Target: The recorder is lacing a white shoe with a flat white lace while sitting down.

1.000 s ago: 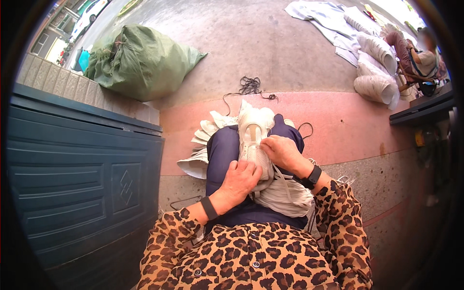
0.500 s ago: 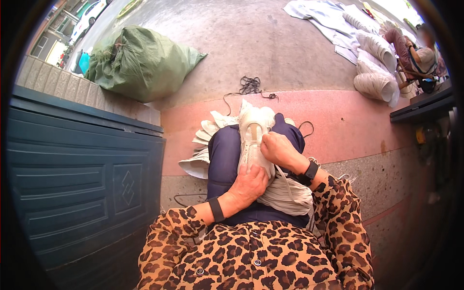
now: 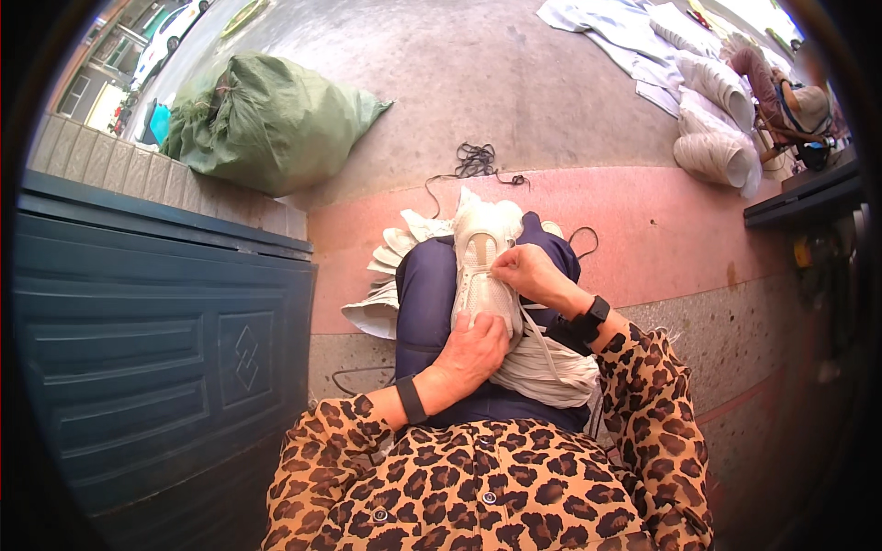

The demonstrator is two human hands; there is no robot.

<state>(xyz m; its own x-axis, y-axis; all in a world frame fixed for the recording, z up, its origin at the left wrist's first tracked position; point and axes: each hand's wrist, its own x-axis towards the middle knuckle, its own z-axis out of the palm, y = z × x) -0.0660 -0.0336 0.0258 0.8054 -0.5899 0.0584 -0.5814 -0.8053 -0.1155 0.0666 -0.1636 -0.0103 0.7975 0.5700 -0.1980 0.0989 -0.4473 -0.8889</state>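
Note:
A cream sneaker upper (image 3: 477,298) lies lengthwise over my lap, its toe toward me and its collar pointing away. My left hand (image 3: 470,356) grips the toe end, fingers on top. At the upper's right edge, beside the eyelets, my right hand (image 3: 537,275) pinches a thin pale shoelace (image 3: 478,271) that crosses the opening; its far end is hidden by the fingers. A thick bundle of off-white shoelaces (image 3: 554,375) rests on my right thigh under the right wrist. More pale shoe uppers (image 3: 381,310) are fanned in a stack beside my left knee.
Black cord (image 3: 476,161) lies tangled on the floor ahead. A large green sack (image 3: 266,124) stands at far left, above a dark blue panelled door (image 3: 165,331). Stacked pale uppers (image 3: 712,156) sit at far right near a seated person (image 3: 799,106).
My right hand has shifted slightly left and up, its fingertips now over the eyelet row, and its wrist has lifted. My left hand stays on the toe.

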